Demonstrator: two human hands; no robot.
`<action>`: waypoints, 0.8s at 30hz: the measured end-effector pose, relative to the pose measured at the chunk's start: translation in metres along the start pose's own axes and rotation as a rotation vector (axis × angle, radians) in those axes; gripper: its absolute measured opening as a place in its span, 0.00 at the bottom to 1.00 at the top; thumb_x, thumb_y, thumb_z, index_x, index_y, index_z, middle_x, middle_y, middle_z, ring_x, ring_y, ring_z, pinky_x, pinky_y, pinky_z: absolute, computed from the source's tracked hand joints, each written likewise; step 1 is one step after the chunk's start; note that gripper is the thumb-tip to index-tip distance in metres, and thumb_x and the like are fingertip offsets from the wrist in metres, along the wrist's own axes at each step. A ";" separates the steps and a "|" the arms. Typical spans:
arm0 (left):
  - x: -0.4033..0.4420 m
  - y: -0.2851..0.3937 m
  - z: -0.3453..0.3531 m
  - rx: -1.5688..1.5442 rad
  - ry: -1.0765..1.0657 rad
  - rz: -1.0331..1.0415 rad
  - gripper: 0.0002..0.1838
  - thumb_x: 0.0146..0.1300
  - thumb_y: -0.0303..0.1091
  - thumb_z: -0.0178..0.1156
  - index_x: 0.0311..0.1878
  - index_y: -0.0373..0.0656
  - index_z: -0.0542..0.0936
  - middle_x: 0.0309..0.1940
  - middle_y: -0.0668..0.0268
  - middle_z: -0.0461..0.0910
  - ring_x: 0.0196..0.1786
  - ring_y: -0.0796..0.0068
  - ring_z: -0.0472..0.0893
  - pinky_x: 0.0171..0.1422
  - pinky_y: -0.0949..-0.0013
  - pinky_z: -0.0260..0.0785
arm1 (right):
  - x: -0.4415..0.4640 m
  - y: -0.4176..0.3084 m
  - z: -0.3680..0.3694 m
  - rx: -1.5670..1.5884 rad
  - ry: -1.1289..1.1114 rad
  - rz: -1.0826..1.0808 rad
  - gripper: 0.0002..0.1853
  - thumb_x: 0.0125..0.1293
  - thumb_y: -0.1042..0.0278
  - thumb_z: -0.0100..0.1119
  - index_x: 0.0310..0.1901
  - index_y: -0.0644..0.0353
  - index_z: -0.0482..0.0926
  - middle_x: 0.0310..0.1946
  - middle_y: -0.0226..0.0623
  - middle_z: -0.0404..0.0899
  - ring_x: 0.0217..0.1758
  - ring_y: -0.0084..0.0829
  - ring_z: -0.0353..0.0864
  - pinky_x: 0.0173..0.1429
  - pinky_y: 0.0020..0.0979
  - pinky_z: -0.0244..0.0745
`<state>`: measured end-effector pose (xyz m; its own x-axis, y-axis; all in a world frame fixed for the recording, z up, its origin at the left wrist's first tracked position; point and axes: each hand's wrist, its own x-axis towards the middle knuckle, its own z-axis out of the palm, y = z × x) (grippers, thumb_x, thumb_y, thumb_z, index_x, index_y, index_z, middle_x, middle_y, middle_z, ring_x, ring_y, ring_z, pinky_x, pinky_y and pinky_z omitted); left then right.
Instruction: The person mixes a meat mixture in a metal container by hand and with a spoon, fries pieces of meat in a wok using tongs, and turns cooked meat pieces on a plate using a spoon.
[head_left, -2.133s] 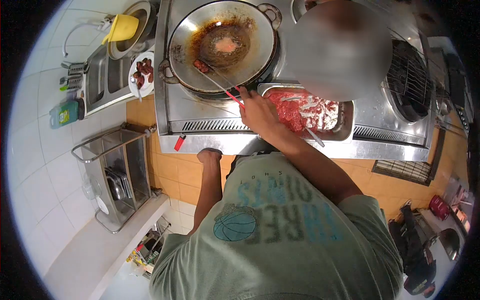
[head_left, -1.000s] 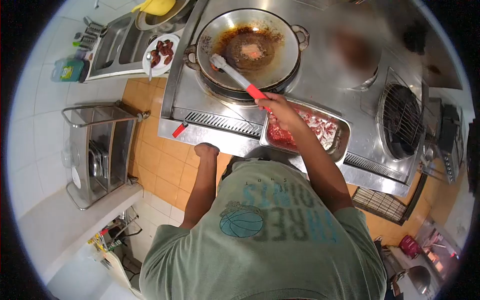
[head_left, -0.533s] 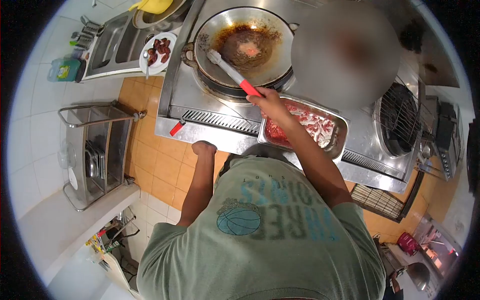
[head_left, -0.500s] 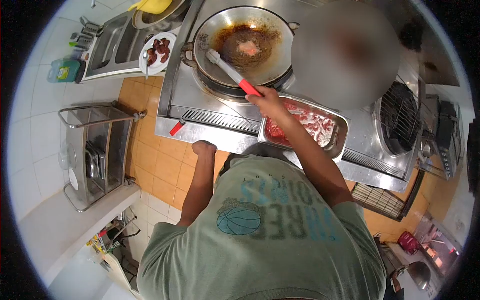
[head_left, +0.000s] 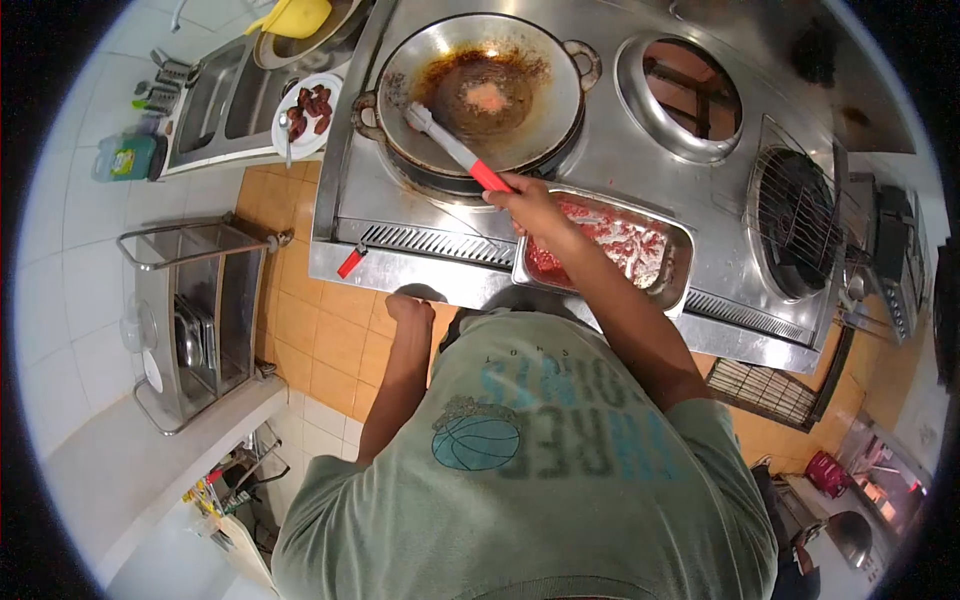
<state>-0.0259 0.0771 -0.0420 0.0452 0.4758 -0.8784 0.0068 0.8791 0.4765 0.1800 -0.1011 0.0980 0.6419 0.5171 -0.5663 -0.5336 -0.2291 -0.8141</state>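
Note:
My right hand [head_left: 530,207] is closed around the red grip of metal tongs [head_left: 445,137]. The tongs reach over the near-left rim of a two-handled wok [head_left: 547,78], their tips above its inner wall. Dark oil lies in the wok with a pale pinkish piece of food [head_left: 487,97] in the middle. Below my right forearm is a rectangular metal pan [head_left: 683,262] of red raw meat [head_left: 590,225], partly hidden by the arm. My left hand [head_left: 408,307] is by the counter's front edge, its fingers hidden from view; nothing shows in it.
A red lighter [head_left: 351,262] lies on the counter's front ledge. At the left, a white plate [head_left: 318,141] holds dark cooked pieces and a spoon beside the sink [head_left: 252,105]. Right of the wok are an open burner ring [head_left: 632,95] and a wire grate [head_left: 795,215].
The grey blurred area right of the wok is gone, showing the burner ring. The view has shifted slightly. My right hand keeps hold of the tongs, in nearly the same place over the wok.

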 end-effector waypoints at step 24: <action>-0.174 0.000 0.146 0.349 -0.788 -0.106 0.16 0.68 0.43 0.44 0.49 0.41 0.68 0.47 0.61 0.76 0.47 0.68 0.74 0.54 0.63 0.67 | -0.062 0.007 -0.003 -0.164 0.055 -0.253 0.18 0.62 0.58 0.52 0.47 0.63 0.73 0.27 0.50 0.77 0.31 0.45 0.79 0.37 0.38 0.71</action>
<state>0.1126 -0.0099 0.1162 0.7049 0.1209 -0.6990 0.3501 0.7977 0.4910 0.1379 -0.1373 0.1267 0.7743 0.5300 -0.3457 -0.2600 -0.2317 -0.9374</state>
